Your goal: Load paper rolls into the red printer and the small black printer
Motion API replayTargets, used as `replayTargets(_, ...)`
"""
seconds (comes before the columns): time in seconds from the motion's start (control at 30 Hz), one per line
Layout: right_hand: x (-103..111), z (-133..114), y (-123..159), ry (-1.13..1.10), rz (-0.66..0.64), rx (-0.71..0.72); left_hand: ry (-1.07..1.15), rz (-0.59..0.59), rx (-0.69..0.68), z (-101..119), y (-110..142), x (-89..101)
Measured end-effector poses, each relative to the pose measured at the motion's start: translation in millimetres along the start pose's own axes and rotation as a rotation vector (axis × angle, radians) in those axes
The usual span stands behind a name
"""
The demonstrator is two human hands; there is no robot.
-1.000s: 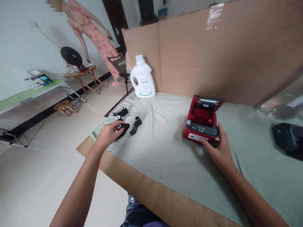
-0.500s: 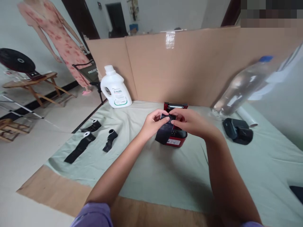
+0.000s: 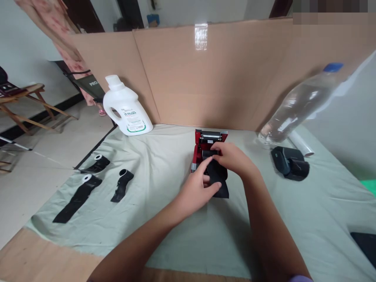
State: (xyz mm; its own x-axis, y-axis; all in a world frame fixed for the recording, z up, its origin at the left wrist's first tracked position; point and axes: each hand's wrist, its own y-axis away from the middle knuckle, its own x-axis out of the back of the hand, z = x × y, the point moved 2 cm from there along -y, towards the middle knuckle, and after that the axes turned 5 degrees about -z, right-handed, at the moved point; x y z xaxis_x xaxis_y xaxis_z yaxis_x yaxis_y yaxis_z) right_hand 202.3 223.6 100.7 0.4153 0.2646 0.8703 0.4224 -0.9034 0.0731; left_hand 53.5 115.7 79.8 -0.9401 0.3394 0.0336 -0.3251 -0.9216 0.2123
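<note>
A small red and black printer (image 3: 195, 156) stands on the cloth with its lid raised. Inside its bay lies a black paper roll (image 3: 209, 153), and the loose black strip (image 3: 219, 192) from it hangs over the front. My right hand (image 3: 233, 158) has thumb and fingers closed on the right part of the roll. My left hand (image 3: 195, 192) is open, index finger reaching to the strip near the roll and thumb against the strip lower down. Part of the printer's front is hidden by the strip and my left hand.
Several black rolls (image 3: 122, 184) with loose tails lie at the left. A white detergent bottle (image 3: 129, 109) and a clear bottle with a blue cap (image 3: 299, 107) lean near the cardboard panel (image 3: 211, 78). At the right sits a black device (image 3: 289, 163). A person stands back left.
The black roll has gone down from between both hands into the open printer. My left hand has let go of the roll and moved lower along the strip. My view has shifted right.
</note>
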Motion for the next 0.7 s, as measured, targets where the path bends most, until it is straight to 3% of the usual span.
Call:
replayTargets(0.2, -20, -14, -8, 0.204, -0.058, -0.109, -0.136, -0.094, 0.114, -7, -4, 13.5)
replayTargets(0.33, -25, -18, -13, 0.311, -0.064, -0.152, -0.108, -0.137, 0.146, -10, -9, 19.0)
replayTargets(0.4, -21, -15, -10, 0.262, -0.070, -0.140, -0.090, -0.146, 0.158, -10, -10, 19.3)
replayTargets(0.53, 1, 5, 2, -0.038, -0.098, -0.063, -0.093, -0.151, 0.167, -9, -9, 19.5)
replayTargets(0.7, 18, 38, 1, -0.246, 0.381, -0.176, -0.087, -0.180, 0.165, -9, -8, 20.3)
